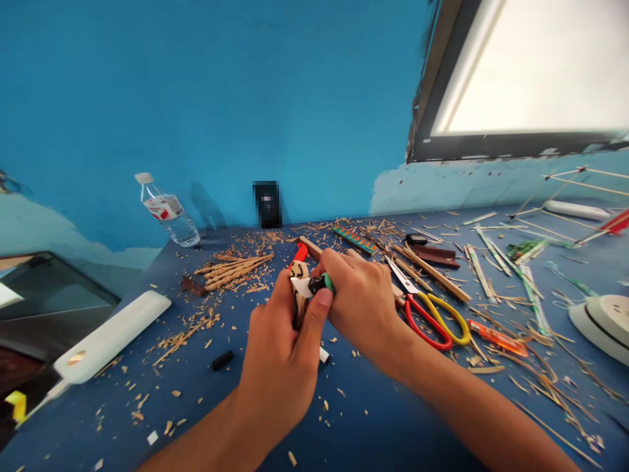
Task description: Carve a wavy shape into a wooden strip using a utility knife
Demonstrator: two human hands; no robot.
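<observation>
Near the middle of the view my left hand (282, 354) is closed around a small pale wood piece (298, 269) with curved black marks on its top. My right hand (361, 298) grips a carving knife (301, 286) by its green and black handle. The short blade lies against the wood, and my left thumb presses close to the handle. Just behind the wood shows a red object (299, 252), partly hidden. Scissors (435, 318) with red and yellow handles lie beside my right wrist. A white, black-tipped object (324, 355) peeks out under my left hand.
Wood shavings litter the blue table (393, 419). Thin sticks (236, 270) and a water bottle (168, 213) are at the left, with a white power strip (113, 337) and a black cap (223, 360) nearer. At right are an orange-red packet (498, 337), a stick frame (555, 203) and a white round device (602, 324).
</observation>
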